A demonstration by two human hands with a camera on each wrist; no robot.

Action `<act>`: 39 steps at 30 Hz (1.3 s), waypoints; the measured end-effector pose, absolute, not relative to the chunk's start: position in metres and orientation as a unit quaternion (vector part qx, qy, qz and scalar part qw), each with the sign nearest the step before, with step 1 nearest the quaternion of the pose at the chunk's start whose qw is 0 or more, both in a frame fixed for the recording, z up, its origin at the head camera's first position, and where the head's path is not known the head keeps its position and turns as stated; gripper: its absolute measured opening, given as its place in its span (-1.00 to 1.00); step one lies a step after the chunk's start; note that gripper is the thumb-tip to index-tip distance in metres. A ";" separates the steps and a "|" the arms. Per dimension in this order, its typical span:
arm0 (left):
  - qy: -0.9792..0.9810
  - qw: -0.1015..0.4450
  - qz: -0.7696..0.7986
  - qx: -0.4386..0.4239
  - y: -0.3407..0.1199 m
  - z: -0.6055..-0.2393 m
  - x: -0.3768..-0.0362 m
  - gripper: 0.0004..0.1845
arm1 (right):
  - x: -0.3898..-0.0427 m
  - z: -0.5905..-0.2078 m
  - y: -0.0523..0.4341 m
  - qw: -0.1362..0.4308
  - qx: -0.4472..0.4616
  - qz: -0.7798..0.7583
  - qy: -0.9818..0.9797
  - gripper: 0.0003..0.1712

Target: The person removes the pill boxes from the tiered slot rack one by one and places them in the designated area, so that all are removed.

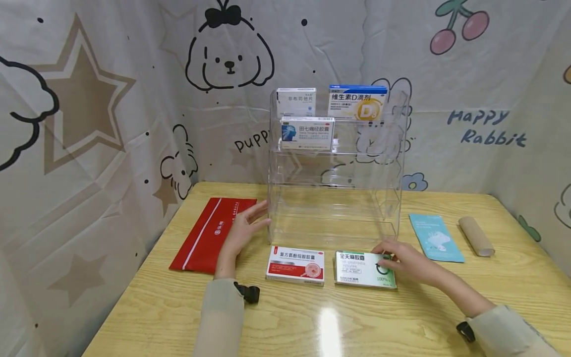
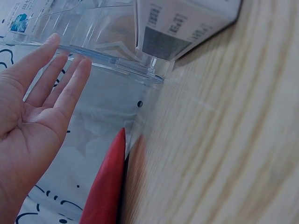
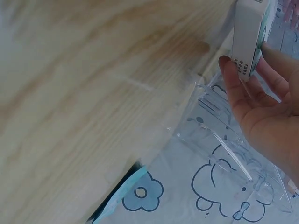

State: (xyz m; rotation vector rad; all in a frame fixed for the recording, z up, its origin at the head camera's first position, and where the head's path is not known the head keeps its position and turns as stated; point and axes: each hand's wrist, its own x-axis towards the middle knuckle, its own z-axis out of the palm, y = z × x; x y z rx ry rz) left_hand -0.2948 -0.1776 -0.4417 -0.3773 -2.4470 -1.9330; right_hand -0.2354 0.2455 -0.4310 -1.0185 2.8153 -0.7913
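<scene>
A clear plastic tiered rack stands on the table. At its left side is my left hand, fingers straight and the fingertips at the rack's edge; in the left wrist view the palm holds nothing. My right hand pinches the right end of a white and green capsule box lying before the rack. The right wrist view shows the thumb on the printed face and a finger at the opposite edge of that box. Left of it lies a white and red capsule box.
Three medicine boxes stand on the rack's upper tiers: a white one, a blue-topped vitamin D box and a white and blue one. A red pouch lies left; a teal packet and a cardboard tube lie right.
</scene>
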 end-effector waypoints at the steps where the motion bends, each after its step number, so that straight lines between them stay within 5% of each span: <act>1: -0.779 0.000 -0.616 -0.120 -0.178 -0.442 -0.295 -0.37 | -0.236 -0.431 0.245 0.022 -0.328 -0.253 0.910 -0.79; 31: -0.770 0.000 -0.627 -0.120 -0.178 -0.441 -0.296 -0.37 | -0.236 -0.434 0.242 0.020 -0.324 -0.233 0.917 -0.80; 39: -0.765 -0.009 -0.634 -0.118 -0.177 -0.441 -0.294 -0.35 | -0.235 -0.423 0.238 -0.025 -0.301 -0.258 0.918 -0.75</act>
